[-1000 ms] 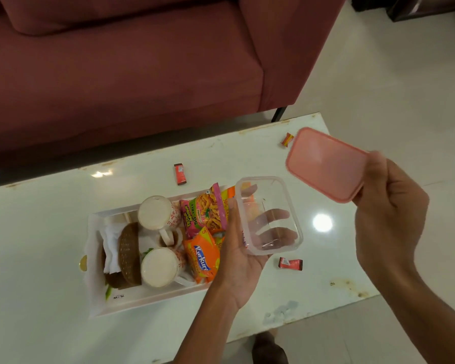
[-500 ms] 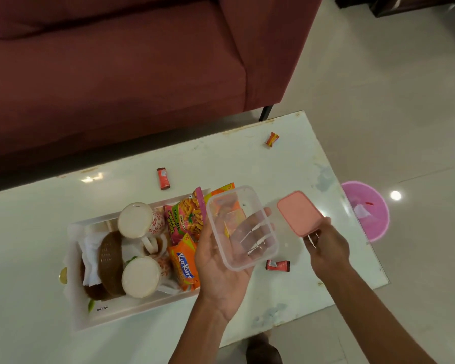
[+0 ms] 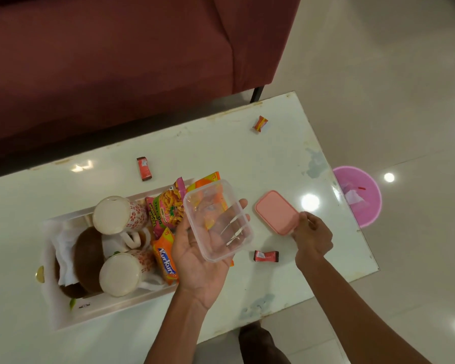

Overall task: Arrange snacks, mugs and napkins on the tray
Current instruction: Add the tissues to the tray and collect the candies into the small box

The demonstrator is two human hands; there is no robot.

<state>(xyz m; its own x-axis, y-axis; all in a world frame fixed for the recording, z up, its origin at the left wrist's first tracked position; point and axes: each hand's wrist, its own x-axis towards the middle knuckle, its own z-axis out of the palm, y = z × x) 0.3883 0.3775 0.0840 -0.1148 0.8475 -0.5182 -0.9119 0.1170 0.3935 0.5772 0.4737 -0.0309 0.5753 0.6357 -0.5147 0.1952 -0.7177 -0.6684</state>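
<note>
Left grip (image 3: 197, 261): palm up, clamped under clear container (image 3: 217, 219).
Right grip (image 3: 311, 233): pinching pink lid (image 3: 276, 212) edge, lid flat on bench (image 3: 221, 143).

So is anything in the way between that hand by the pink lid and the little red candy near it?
No, nothing visible. The candy lies on bare table just beside the right hand, which is touching the pink lid. The table between them is clear.

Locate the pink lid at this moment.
In the head view the pink lid lies on the white table, right of the clear container, with the right hand at its near corner.
</note>
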